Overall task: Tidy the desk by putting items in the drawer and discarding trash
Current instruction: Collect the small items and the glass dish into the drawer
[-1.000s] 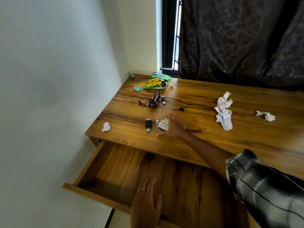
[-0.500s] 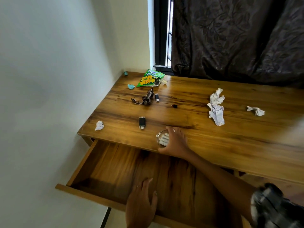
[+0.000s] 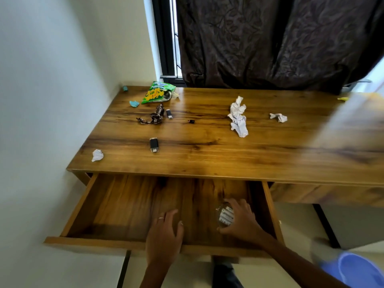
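Fingers of the right hand (image 3: 242, 222) curl round a small clear plastic container (image 3: 225, 215) inside the open wooden drawer (image 3: 116, 206), near its right wall. Beside it, the left hand (image 3: 164, 233) rests flat, fingers spread, over the front edge; bare drawer floor stretches leftward.

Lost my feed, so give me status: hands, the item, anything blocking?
Right hand grips small clear container inside open drawer. Left hand rests flat on the drawer front. Nothing blocking.
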Demonstrator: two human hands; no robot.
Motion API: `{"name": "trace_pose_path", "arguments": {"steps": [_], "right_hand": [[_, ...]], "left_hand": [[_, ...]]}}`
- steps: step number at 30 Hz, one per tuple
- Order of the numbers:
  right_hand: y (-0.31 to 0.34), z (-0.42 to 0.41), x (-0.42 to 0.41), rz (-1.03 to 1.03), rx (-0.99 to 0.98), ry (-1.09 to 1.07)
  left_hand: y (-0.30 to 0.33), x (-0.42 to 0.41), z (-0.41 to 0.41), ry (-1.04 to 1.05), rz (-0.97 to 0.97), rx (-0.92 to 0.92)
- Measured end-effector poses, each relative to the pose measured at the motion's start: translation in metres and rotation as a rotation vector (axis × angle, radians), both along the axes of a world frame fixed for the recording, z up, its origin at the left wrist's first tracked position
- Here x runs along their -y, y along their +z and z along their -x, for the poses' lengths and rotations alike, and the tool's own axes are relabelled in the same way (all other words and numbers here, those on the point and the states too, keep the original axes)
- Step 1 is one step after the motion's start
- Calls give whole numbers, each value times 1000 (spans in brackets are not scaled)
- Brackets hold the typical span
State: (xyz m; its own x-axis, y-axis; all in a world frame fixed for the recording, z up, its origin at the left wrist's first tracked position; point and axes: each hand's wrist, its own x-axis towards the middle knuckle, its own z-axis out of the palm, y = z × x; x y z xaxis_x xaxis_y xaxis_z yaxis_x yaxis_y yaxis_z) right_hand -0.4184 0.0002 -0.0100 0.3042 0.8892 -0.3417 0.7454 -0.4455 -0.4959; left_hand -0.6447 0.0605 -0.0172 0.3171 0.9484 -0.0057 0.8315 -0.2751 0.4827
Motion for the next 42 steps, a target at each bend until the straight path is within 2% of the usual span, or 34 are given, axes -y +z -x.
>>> {"name": "trace_pose_path", "arguments": {"steps": [6, 14, 18, 28, 37, 42], "right_hand": [[-13, -7, 5, 124, -14, 9], [-23, -3, 5, 159, 159, 71], [-25, -4, 4, 176, 338, 207], [-20, -21, 10, 216, 429, 312], [-19, -17, 17, 197, 430, 268], [8, 5, 12, -84, 224, 141]], "left_hand": [[-1, 1, 3, -21, -11, -12], [4, 1, 2, -31, -4, -52], [4, 1, 3, -39, 0, -47], [9, 1, 2, -49, 22, -47], [8, 1, 4, -39, 52, -37], [12, 2, 3, -29, 77, 4]]}}
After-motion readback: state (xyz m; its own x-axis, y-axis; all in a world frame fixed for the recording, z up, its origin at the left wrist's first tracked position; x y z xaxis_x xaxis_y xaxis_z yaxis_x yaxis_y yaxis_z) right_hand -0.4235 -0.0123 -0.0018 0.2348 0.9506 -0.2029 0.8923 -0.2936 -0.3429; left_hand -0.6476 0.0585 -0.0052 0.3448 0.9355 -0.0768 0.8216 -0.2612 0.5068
